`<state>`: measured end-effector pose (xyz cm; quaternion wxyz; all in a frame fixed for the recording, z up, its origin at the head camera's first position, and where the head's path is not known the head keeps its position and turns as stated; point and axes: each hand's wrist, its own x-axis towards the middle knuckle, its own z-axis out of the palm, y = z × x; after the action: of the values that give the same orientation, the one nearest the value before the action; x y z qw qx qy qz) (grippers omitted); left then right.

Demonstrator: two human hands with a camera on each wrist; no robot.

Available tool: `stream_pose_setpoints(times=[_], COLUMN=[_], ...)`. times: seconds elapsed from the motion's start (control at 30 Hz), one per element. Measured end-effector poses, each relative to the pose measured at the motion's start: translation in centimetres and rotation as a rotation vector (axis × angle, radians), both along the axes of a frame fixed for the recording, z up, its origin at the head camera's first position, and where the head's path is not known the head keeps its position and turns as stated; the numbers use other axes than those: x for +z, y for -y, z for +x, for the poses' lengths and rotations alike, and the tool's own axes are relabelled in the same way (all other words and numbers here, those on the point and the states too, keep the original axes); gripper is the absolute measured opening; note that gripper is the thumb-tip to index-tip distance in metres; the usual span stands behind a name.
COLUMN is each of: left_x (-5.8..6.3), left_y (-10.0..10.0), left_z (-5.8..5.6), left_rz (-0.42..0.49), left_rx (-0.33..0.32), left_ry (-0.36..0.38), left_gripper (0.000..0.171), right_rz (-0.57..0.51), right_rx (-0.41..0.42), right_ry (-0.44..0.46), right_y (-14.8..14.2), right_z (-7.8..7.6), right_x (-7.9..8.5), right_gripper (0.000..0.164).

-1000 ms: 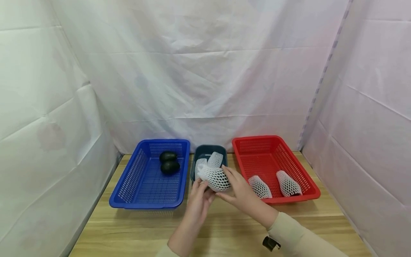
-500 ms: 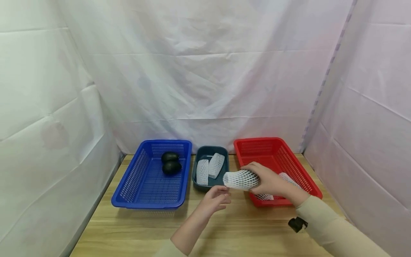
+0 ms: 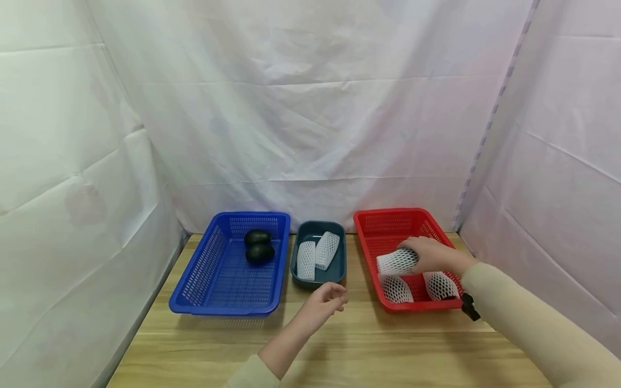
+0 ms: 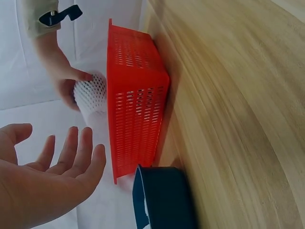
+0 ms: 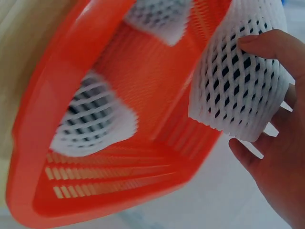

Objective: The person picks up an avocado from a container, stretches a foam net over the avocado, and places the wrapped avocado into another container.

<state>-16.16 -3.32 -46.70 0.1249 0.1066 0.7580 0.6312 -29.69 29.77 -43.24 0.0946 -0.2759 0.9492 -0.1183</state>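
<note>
My right hand (image 3: 427,255) grips an avocado in a white foam net sleeve (image 3: 397,262) over the red basket (image 3: 388,215). In the right wrist view the thumb lies across the netting (image 5: 233,76), and dark skin shows through the holes. Two more net-sleeved avocados rest inside the basket near its front wall, one on the left (image 3: 395,289) and one on the right (image 3: 440,285). My left hand (image 3: 324,303) hovers over the table in front of the small dark teal bin (image 3: 318,284). Its fingers are relaxed and hold nothing, as the left wrist view shows.
Two bare dark avocados (image 3: 259,253) lie in the blue basket (image 3: 223,310) on the left. Inside the teal bin are two flat white foam net sleeves (image 3: 306,261). White cloth (image 3: 310,134) hangs behind and at both sides of the wooden table (image 3: 233,350).
Both hands held the sleeved avocado near the teal bin a second ago. The left hand let go and stays near the middle; the right hand carried the avocado rightward over the red basket.
</note>
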Motion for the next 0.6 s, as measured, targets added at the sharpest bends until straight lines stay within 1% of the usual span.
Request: stream_pose_setpoints(times=[0.13,0.27,0.37,0.47,0.6], left_x=[-0.2,-0.4,-0.4,-0.4,-0.3], left_y=[-0.1,-0.3,-0.3,-0.3,0.0], left_z=[-0.1,-0.3,-0.4,-0.6,-0.7], left_rz=[-0.052,-0.068,-0.063,-0.06,-0.072], left_rx=[0.003,0.0,-0.002,-0.001,0.01], left_ry=[-0.008,-0.017,-0.024,-0.028,-0.022], left_gripper=[0.023,0.022,0.022,0.022,0.022], right_rz=[-0.005,-0.011,-0.002,0.014,0.043], right_rx=[-0.05,-0.086,-0.124,-0.156,-0.195], right_ry=[0.046,0.063,0.094,0.165,0.272], right_y=[-0.8,-1.2,-1.3,-1.4,-1.4], right_z=[-1.4,-2.8,-3.7,-4.1,-4.1], right_x=[-1.3,-2.4,-3.0,-3.3,-4.1], right_gripper=[0.06,0.061,0.062,0.064,0.057])
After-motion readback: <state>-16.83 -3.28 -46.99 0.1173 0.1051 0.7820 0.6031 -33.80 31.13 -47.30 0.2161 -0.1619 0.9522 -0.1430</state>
